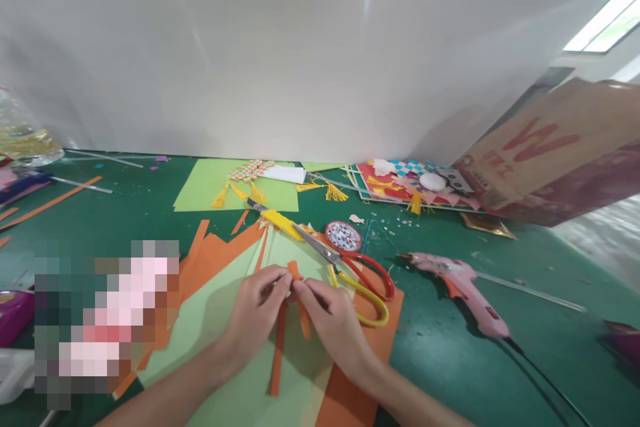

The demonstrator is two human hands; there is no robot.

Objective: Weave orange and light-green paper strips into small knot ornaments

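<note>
My left hand point(260, 301) and my right hand point(333, 320) meet over the pale green paper point(225, 353), their fingers pinched together. Between them they grip an orange paper strip point(305, 320), bent or crossed at the fingertips, where the fingers hide part of it. A longer orange length point(278, 360) hangs down below the left fingers; whether it belongs to the same strip I cannot tell. Just right of my right hand lie scissors point(327, 252) with one red and one yellow handle loop. A yellow box cutter point(280, 221) rests beyond my fingers.
A pink glue gun point(457, 280) lies at right, its cord running to the front edge. Orange paper point(370, 353) sits beneath the green sheet. Behind stand a white board point(280, 60) and a brown paper bag point(545, 147). A round tin of beads point(343, 236) is near the scissors.
</note>
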